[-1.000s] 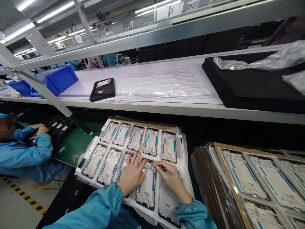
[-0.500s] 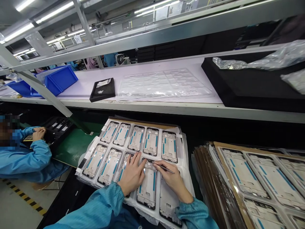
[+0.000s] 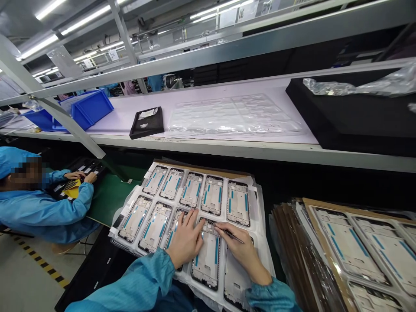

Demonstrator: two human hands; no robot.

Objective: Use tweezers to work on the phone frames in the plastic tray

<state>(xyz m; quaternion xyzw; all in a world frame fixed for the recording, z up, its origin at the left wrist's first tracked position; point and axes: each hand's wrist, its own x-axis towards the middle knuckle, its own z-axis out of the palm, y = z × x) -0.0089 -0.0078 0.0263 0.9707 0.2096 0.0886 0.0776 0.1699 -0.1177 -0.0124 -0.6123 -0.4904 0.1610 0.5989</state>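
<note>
A white plastic tray (image 3: 261, 223) in front of me holds several metal phone frames with black edges and blue strips. My left hand (image 3: 186, 238) lies palm down over the lower row, fingers stretched out, with fingertips at the top edge of one phone frame (image 3: 206, 262). Between thumb and fingers, my right hand (image 3: 243, 249) grips thin metal tweezers (image 3: 233, 236). Their tip is at the top end of that same frame, where my fingers partly hide it. My right forearm and hand partly cover the neighbouring phone frame (image 3: 232, 281), on which I see no blue strips.
A stack of similar trays (image 3: 305, 242) with brown sheets stands at the right. On the shelf are clear plastic trays (image 3: 227, 115), a small black tray (image 3: 147, 123), blue bins (image 3: 91, 108) and a big black tray (image 3: 357, 112). At left, a co-worker (image 3: 48, 208) handles something yellow.
The whole scene has shifted slightly rightward in view. My hands stay at the same phone frame, tweezers still at its top. The co-worker has leaned in, hands now around something yellow.
</note>
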